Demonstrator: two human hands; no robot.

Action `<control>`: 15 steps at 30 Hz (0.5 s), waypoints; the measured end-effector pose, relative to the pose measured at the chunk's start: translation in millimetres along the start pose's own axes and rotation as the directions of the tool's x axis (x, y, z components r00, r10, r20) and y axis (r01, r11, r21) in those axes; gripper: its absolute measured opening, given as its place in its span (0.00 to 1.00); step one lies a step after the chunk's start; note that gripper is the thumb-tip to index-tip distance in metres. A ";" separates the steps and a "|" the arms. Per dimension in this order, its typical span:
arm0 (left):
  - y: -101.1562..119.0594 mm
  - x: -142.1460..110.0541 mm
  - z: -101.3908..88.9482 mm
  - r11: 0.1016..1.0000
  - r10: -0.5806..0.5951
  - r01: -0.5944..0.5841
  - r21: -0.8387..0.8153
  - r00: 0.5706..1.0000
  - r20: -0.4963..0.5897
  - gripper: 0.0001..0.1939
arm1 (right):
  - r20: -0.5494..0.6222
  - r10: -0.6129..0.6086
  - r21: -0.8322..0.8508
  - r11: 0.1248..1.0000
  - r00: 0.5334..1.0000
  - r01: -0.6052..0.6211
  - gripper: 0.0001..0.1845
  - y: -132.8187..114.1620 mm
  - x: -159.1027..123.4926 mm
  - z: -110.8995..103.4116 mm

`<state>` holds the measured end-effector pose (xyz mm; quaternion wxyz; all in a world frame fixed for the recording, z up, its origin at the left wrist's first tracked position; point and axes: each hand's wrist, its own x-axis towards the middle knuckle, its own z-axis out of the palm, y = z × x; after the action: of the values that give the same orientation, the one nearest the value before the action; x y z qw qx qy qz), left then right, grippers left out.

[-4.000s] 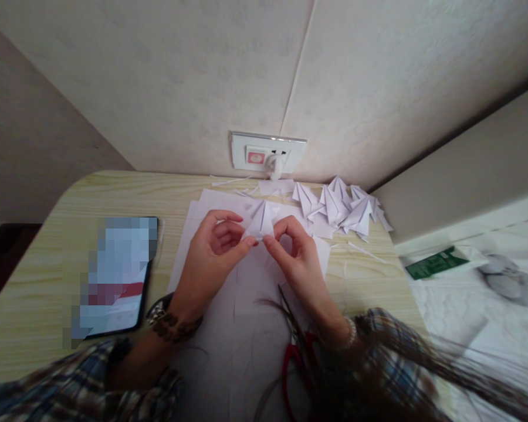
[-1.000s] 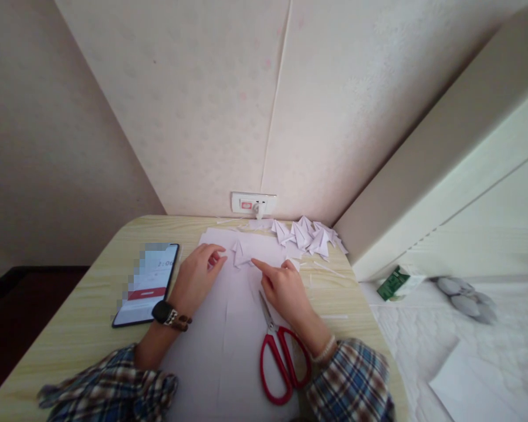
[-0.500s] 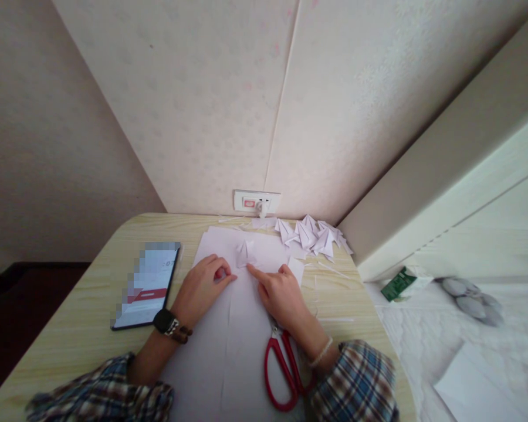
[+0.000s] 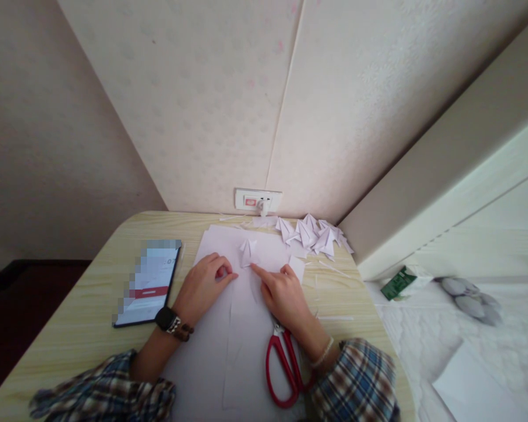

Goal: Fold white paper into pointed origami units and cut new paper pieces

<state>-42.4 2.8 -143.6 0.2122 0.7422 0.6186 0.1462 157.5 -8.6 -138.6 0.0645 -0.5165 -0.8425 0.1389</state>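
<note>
A small folded white paper piece (image 4: 247, 252) sits on a stack of white paper sheets (image 4: 202, 363) in front of me. My right hand (image 4: 284, 296) has its index finger stretched out to the near edge of the piece, the other fingers bent, with nothing in its grasp. To the left, my left hand (image 4: 206, 287) rests on the sheets, fingers curled in and thumb toward the piece, apart from it. No object shows in it. Red-handled scissors (image 4: 281, 369) lie on the paper below my right wrist, their blades partly hidden under that hand.
Several folded paper pieces (image 4: 308, 232) are heaped at the back right, among thin paper strips (image 4: 334, 269). A phone or tablet (image 4: 152, 287) lies left on the wooden table (image 4: 83, 322). Behind is a wall socket (image 4: 258, 201) with a plug. A green-white carton (image 4: 400, 283) lies off to the right.
The folded piece now looks narrower, with its fold standing out more sharply. Both hands keep nearly the same pose, and the whole view has shifted slightly.
</note>
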 end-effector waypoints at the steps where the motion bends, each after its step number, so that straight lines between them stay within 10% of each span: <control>1: -0.8 0.2 0.7 1.000 0.003 -0.003 -0.002 1.000 -0.006 0.15 | -0.009 -0.002 0.002 1.000 1.000 0.002 0.28 0.4 -0.2 0.7; 15: 1.4 5.1 13.5 0.993 0.073 -0.090 -0.075 0.975 -0.210 0.15 | -0.194 -0.005 -0.062 0.998 0.981 -0.008 0.12 6.4 18.1 2.7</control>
<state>-33.7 5.8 -154.9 0.1713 0.7381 0.5998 0.2571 154.0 9.8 -143.7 0.1302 -0.5299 -0.8357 0.0617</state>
